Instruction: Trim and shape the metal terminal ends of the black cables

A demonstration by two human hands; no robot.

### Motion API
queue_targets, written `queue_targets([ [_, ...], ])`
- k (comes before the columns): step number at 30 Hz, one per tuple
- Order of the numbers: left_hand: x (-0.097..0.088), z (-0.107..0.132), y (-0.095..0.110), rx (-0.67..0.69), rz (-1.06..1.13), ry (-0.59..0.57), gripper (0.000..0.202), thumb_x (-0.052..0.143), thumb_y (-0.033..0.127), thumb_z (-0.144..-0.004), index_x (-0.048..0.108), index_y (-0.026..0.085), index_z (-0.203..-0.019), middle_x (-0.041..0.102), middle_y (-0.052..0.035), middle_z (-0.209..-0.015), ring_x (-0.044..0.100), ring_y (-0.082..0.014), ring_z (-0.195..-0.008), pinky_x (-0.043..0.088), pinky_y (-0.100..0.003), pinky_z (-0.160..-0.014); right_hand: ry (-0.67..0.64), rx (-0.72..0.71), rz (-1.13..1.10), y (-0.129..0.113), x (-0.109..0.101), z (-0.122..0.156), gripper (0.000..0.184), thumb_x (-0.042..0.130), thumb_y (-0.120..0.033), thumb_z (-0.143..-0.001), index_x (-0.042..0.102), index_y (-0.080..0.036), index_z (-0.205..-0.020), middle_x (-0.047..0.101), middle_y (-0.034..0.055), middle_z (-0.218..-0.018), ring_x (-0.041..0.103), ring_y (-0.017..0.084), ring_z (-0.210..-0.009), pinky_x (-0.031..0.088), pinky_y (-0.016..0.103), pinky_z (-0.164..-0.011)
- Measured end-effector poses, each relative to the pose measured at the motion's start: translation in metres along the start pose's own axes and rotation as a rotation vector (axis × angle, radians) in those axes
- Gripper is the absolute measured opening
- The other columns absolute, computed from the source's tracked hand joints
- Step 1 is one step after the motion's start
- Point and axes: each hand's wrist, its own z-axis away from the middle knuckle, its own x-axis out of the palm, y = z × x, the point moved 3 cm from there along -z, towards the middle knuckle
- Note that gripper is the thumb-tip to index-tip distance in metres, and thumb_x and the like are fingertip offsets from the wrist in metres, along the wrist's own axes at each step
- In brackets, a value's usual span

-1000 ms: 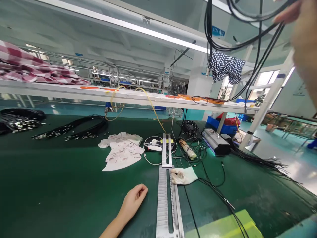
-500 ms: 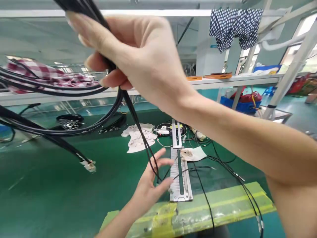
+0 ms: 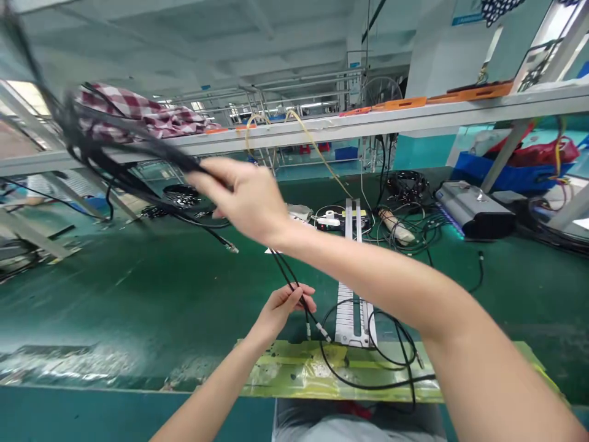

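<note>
My right hand (image 3: 246,199) is clenched around a bundle of black cables (image 3: 119,162), held up over the green bench (image 3: 138,288), the loops blurred and trailing off to the left. Two strands drop from that fist to my left hand (image 3: 280,310), whose fingertips pinch them just above their metal connector ends (image 3: 317,331). Those ends hang beside the slotted metal fixture (image 3: 352,307), over the yellow taped strip (image 3: 299,368) at the bench edge.

Thin black cables (image 3: 138,178) hang in a blurred bundle, metal-tipped ends (image 3: 322,334) dangling over the green bench.
</note>
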Motion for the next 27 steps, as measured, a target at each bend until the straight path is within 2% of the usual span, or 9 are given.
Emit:
queue_targets([
  [2,-0.004,-0.003,-0.027,-0.1,0.121,0.029,0.042,0.063,0.052,-0.092,0.063,0.012,-0.104,0.071,-0.0093,-0.084,0.07,-0.0226,-0.079,0.054,-0.037,-0.08,-0.11,0.09,0.16,0.02,0.028,0.02,0.029,0.05,-0.04,-0.103,0.063,-0.028,-0.125,0.072,0.0028,-0.115,0.066,0.024,-0.107,0.049,0.036,-0.092],
  [5,-0.024,0.0,-0.06,-0.196,0.203,0.104,0.041,0.062,0.051,-0.091,0.06,0.013,-0.107,0.069,-0.0064,-0.08,0.069,-0.02,-0.073,0.056,-0.037,-0.076,-0.391,0.146,0.308,0.043,0.039,0.064,0.043,0.058,-0.029,-0.098,0.052,-0.028,-0.141,0.059,0.0074,-0.143,0.059,0.025,-0.121,0.048,0.036,-0.094],
  [8,-0.052,0.013,-0.077,-0.259,0.254,0.156,0.036,0.064,0.048,-0.091,0.06,0.014,-0.105,0.066,-0.0041,-0.077,0.067,-0.0172,-0.071,0.055,-0.033,-0.075,-0.55,0.362,0.517,0.07,0.002,0.118,0.047,0.055,-0.033,-0.099,0.045,-0.029,-0.145,0.056,0.0061,-0.145,0.056,0.023,-0.125,0.044,0.034,-0.097],
  [10,-0.067,0.023,-0.082,-0.299,0.273,0.155,0.035,0.065,0.047,-0.091,0.061,0.014,-0.102,0.066,-0.0042,-0.075,0.066,-0.0172,-0.07,0.054,-0.032,-0.073,-0.697,0.526,0.59,0.089,-0.035,0.161,0.033,0.063,-0.032,-0.092,0.063,-0.025,-0.124,0.07,0.0071,-0.118,0.065,0.027,-0.108,0.046,0.035,-0.088],
  [14,-0.078,0.03,-0.084,-0.358,0.283,0.105,0.038,0.062,0.051,-0.092,0.061,0.014,-0.101,0.067,-0.0059,-0.075,0.068,-0.0193,-0.071,0.054,-0.033,-0.074,-0.901,0.802,0.659,0.115,-0.095,0.251,0.05,0.092,-0.031,-0.053,0.071,-0.018,-0.097,0.07,0.0099,-0.097,0.067,0.031,-0.091,0.046,0.034,-0.076],
  [17,-0.078,0.02,-0.085,-0.369,0.105,0.099,0.046,0.056,0.061,-0.091,0.061,0.017,-0.1,0.061,-0.0015,-0.067,0.062,-0.0174,-0.061,0.049,-0.028,-0.062,-0.881,0.892,0.681,0.113,-0.11,0.294,0.046,0.084,-0.029,-0.066,0.066,-0.019,-0.108,0.069,0.0114,-0.108,0.066,0.03,-0.096,0.045,0.033,-0.075],
  [20,-0.085,0.004,-0.082,-0.238,-0.439,0.236,0.053,0.05,0.07,-0.089,0.057,0.019,-0.074,0.042,0.0038,-0.051,0.044,-0.0139,-0.047,0.029,-0.024,-0.052,-0.836,0.891,0.675,0.098,-0.114,0.298,0.018,0.066,-0.018,-0.08,0.067,-0.021,-0.098,0.071,0.0063,-0.095,0.066,0.024,-0.088,0.043,0.03,-0.071],
  [23,-0.094,-0.011,-0.078,-0.06,-0.952,0.389,0.057,0.043,0.067,-0.093,0.039,0.021,-0.059,0.045,0.0004,-0.055,0.049,-0.0179,-0.055,0.027,-0.026,-0.058,-0.821,0.809,0.616,0.074,-0.13,0.264,0.011,0.067,-0.021,-0.082,0.069,-0.025,-0.092,0.069,-0.0005,-0.082,0.065,0.018,-0.075,0.043,0.027,-0.062],
  [27,-0.104,-0.02,-0.089,-0.065,-1.098,0.401,0.051,0.033,0.059,-0.097,0.036,0.022,-0.062,0.053,-0.0015,-0.06,0.058,-0.0219,-0.062,0.029,-0.027,-0.06,-0.583,0.711,0.383,0.025,-0.182,0.186,0.018,0.064,-0.032,-0.088,0.075,-0.025,-0.102,0.071,0.0021,-0.093,0.063,0.017,-0.075,0.047,0.028,-0.064],
])
